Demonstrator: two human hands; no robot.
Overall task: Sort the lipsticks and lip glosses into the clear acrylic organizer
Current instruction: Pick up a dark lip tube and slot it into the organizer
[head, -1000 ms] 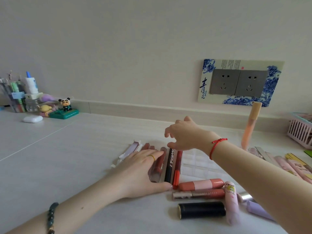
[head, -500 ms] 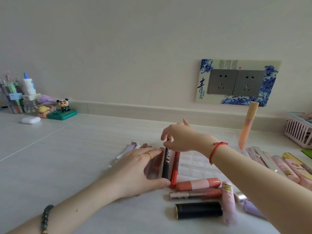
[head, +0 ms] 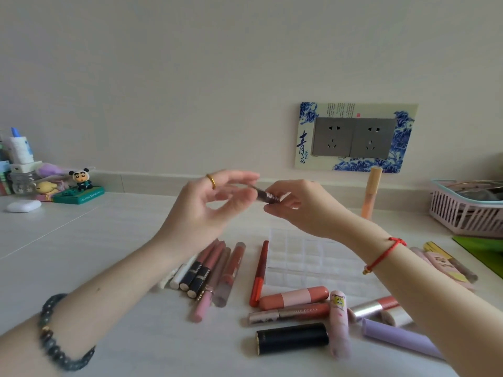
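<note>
Both hands are raised above the table. My right hand (head: pixel 302 208) grips a slim dark lip pencil (head: pixel 268 196), and the fingertips of my left hand (head: pixel 212 205) pinch its other end. Below lies the clear acrylic organizer (head: pixel 307 257), a flat grid of small cells; an orange lip gloss (head: pixel 370 194) stands upright at its far right corner. A row of lip glosses (head: pixel 215 270) lies left of the organizer, and a red pencil (head: pixel 259 273) rests along its left edge. Lipsticks lie in front: a coral one (head: pixel 294 297), a black one (head: pixel 292 338), a pink one (head: pixel 339 322), a lilac one (head: pixel 400 337).
A pink slatted basket (head: pixel 462 210) sits at the right by the wall. More pink tubes (head: pixel 446 265) lie right of my right wrist. Figurines (head: pixel 79 186), a white earbud case (head: pixel 24 205) and bottles crowd the far left. A wall socket (head: pixel 353 137) is behind.
Both hands lifted off the row on the table. My right hand picked up the dark pencil and my left hand came up to its other end.
</note>
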